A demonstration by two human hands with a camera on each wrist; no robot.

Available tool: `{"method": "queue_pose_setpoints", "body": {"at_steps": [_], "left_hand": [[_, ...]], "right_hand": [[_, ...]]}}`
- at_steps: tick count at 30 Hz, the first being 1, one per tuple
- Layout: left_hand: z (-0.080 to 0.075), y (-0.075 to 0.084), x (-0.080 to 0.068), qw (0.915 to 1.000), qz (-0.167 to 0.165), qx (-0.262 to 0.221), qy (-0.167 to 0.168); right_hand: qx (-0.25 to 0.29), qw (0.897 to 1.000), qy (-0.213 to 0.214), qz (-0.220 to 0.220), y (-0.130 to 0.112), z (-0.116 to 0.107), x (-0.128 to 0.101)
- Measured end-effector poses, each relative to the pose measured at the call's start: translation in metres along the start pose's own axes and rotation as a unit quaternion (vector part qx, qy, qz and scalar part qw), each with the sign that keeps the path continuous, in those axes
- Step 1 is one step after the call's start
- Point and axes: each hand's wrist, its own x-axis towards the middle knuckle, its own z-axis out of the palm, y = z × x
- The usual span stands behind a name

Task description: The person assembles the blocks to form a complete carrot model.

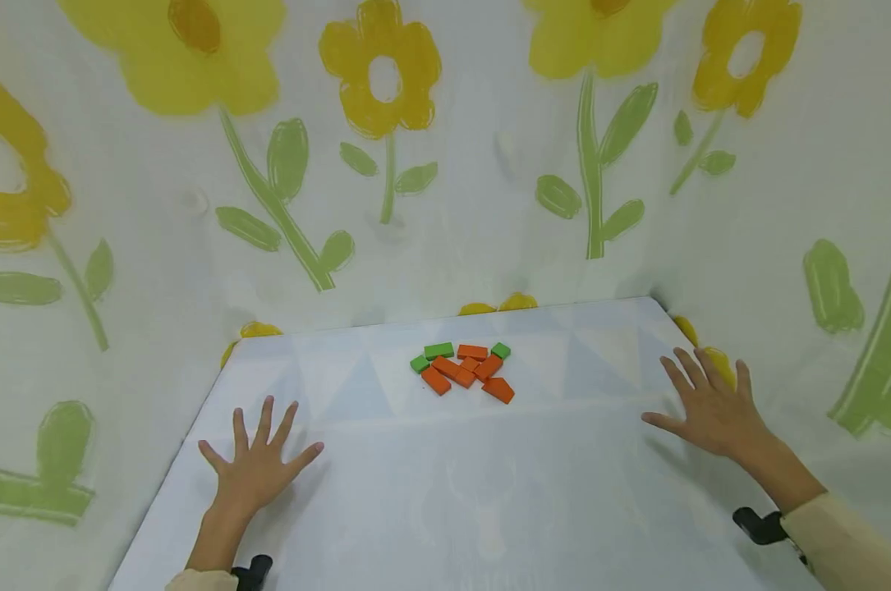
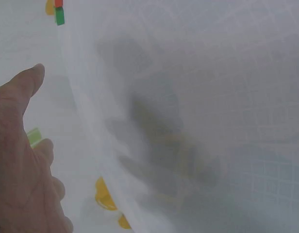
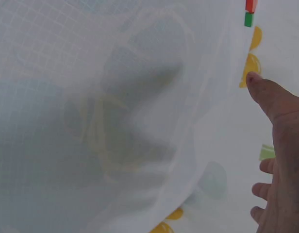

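Observation:
Toward the far side of the table lies a loose cluster of small flat blocks, several orange, among them an orange five-sided block (image 1: 498, 390), and a few green, such as the green rectangular block (image 1: 438, 351). My left hand (image 1: 254, 472) hovers over the near left of the table, fingers spread, holding nothing. On the other side, my right hand (image 1: 714, 410) is held over the right edge with its fingers spread, also without anything in it. A green block (image 2: 60, 16) peeks in at the left wrist view's top, and another green block (image 3: 249, 19) in the right wrist view.
The white tabletop (image 1: 430, 501) has pale blue triangles printed along its far part. Behind and beside it hangs a light wall covering (image 1: 475, 246) with yellow flowers and green leaves. Dark straps (image 1: 759, 525) sit at the wrists.

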Motion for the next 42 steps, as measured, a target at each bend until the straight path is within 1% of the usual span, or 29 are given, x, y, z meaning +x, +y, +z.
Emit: {"method": "queue_pose_setpoints", "body": {"at_steps": [3,6,9,12,14,17,20,23,27,32,37,42], "left_hand": [[-0.002,0.000,0.004,1.0000,0.003,0.003,-0.001],[-0.008,0.003,0.010,0.9999,0.010,0.004,0.002],[-0.011,0.010,0.015,0.9998,0.017,-0.002,0.005],[-0.009,0.022,0.022,0.9996,0.026,-0.012,0.002],[-0.006,0.032,0.029,0.9993,0.031,-0.017,0.004],[0.001,0.051,0.041,0.9981,0.041,-0.043,0.016],[0.007,0.073,0.056,0.9954,0.049,-0.075,0.035],[0.014,0.099,0.069,0.9923,0.059,-0.101,0.041],[0.026,0.131,0.084,0.9884,0.071,-0.128,0.040],[0.046,0.164,0.102,0.9870,0.061,-0.146,0.029],[0.062,0.187,0.112,0.9865,0.062,-0.151,0.012],[0.066,0.199,0.118,0.9846,0.055,-0.165,0.014]], "right_hand": [[0.009,1.000,0.000,0.004,0.000,0.003,0.001],[0.018,1.000,-0.002,0.008,-0.001,0.007,0.003],[0.030,1.000,-0.006,0.007,-0.009,0.010,0.006],[0.050,0.999,-0.004,0.002,-0.023,0.013,0.011],[0.069,0.998,-0.001,0.000,-0.034,0.014,0.017],[0.090,0.996,0.006,0.001,-0.051,0.016,0.029],[0.111,0.994,0.013,0.002,-0.070,0.020,0.047],[0.133,0.991,0.013,0.005,-0.092,0.027,0.068],[0.150,0.988,0.000,0.017,-0.120,0.037,0.093],[0.141,0.989,-0.025,0.031,-0.150,0.049,0.121],[0.133,0.989,-0.050,0.036,-0.171,0.059,0.140],[0.131,0.990,-0.052,0.025,-0.184,0.066,0.151]]}}
